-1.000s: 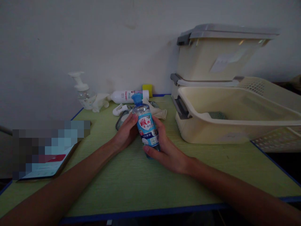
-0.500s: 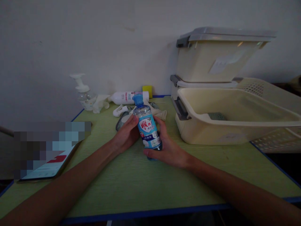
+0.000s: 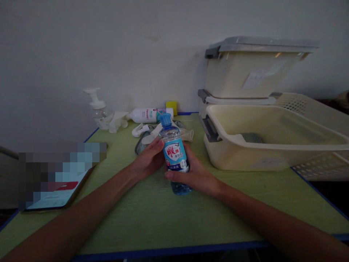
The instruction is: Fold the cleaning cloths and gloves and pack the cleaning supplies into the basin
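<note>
Left hand point(image 3: 149, 160) and right hand point(image 3: 196, 174) grip capped bottle point(image 3: 176, 153). Tub point(image 3: 245, 160) blocks right rear corner of table point(image 3: 152, 218); yellow block point(image 3: 171, 107) at rear edge

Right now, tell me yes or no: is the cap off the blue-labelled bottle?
No, the blue cap sits on top of the bottle.

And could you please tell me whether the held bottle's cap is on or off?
On: the blue cap sits atop the bottle; how tightly, I cannot tell.
</note>
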